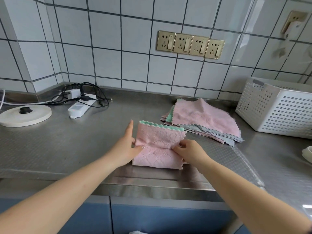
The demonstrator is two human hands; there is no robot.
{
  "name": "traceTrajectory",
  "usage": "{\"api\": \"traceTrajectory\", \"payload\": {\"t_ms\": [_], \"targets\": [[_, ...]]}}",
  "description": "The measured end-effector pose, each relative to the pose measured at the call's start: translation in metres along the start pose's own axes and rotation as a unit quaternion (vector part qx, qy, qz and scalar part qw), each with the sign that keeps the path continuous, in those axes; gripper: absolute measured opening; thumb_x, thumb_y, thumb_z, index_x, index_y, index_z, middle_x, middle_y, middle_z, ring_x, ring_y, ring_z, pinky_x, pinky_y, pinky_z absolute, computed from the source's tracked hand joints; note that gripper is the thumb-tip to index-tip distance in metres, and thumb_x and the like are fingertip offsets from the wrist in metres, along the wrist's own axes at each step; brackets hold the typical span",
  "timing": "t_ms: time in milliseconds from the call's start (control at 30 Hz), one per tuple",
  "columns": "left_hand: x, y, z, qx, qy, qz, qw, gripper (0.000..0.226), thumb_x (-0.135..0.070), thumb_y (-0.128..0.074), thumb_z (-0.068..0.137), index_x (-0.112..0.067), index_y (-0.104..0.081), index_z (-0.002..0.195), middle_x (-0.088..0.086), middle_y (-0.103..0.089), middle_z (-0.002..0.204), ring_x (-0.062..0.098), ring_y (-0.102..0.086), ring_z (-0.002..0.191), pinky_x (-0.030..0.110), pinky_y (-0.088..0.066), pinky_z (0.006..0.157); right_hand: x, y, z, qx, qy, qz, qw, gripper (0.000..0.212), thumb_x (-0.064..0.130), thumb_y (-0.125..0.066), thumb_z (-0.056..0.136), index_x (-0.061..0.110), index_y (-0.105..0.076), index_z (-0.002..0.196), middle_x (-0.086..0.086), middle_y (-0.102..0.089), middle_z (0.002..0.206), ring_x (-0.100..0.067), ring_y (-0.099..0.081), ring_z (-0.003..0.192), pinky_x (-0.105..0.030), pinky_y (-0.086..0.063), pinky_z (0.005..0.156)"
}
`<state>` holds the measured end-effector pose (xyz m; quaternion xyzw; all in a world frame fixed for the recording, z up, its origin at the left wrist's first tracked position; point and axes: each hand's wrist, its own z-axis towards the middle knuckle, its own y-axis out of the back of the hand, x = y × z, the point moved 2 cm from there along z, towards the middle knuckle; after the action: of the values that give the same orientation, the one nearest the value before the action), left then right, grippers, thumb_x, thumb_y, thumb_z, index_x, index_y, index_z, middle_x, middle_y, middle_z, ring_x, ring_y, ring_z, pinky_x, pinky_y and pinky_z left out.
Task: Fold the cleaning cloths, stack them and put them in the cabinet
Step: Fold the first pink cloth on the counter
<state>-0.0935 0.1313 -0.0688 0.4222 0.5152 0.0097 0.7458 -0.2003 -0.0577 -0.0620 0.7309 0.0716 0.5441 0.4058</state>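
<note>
A pink cleaning cloth (158, 144) with a mint-green underside lies partly folded on the steel counter (67, 146), just in front of me. My left hand (125, 147) lies at its left edge, thumb pinching the fold and fingers stretched flat beside it. My right hand (189, 152) pinches the fold at the cloth's right edge. Behind and to the right lies a loose pile of unfolded cloths (202, 120), pink on top with grey and green ones beneath. Blue cabinet doors (152, 218) run below the counter's front edge.
A white perforated basket (276, 112) stands at the right against the tiled wall. At back left are a white power strip (79, 106) with black cables and a round white lid (25, 114). A white dish rim (308, 154) shows at the right edge.
</note>
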Motion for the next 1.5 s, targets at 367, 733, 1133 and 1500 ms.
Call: {"api": "traceTrajectory", "payload": {"t_ms": [367,733,1133,1500], "targets": [[-0.005,0.001,0.014,0.061,0.009,0.134,0.989,0.055,-0.028,-0.062,0.088,-0.02,-0.043,0.139,0.0,-0.045,0.142,0.015,-0.046,0.126,0.015,-0.029,0.089,-0.003,-0.001,0.008,-0.048,0.065,-0.1,0.992,0.047,0.026,-0.055,0.091,0.032,-0.043,0.137,0.007,-0.061,0.096,-0.013,-0.059,0.074,-0.022,-0.045,0.07],[-0.021,-0.012,0.024,0.009,-0.09,0.336,0.937,0.05,-0.027,-0.038,0.097,-0.019,-0.029,0.146,0.003,-0.013,0.158,0.02,-0.01,0.146,0.034,-0.014,0.118,0.016,-0.012,0.013,-0.101,0.152,-0.243,0.953,0.038,0.026,-0.047,0.095,0.027,-0.053,0.132,-0.003,-0.034,0.149,-0.022,-0.036,0.134,-0.035,-0.032,0.109],[0.006,-0.038,0.038,0.097,-0.003,0.335,0.937,0.056,-0.041,-0.023,0.099,-0.022,-0.011,0.15,-0.006,-0.001,0.159,0.013,0.0,0.146,0.051,0.0,0.117,0.007,-0.052,0.019,0.034,0.094,-0.344,0.934,0.06,0.055,-0.021,0.095,0.03,-0.014,0.15,0.006,-0.006,0.16,-0.013,0.001,0.147,-0.061,0.001,0.112],[0.005,-0.021,0.028,0.09,0.039,0.346,0.933,0.065,-0.056,-0.025,0.094,-0.027,-0.008,0.15,0.0,-0.012,0.158,0.025,-0.006,0.146,0.05,-0.001,0.117,-0.007,-0.028,0.012,-0.002,0.014,-0.34,0.94,0.071,0.068,-0.019,0.09,0.03,-0.013,0.149,-0.001,-0.021,0.157,-0.022,-0.006,0.147,-0.061,0.0,0.113]]}}
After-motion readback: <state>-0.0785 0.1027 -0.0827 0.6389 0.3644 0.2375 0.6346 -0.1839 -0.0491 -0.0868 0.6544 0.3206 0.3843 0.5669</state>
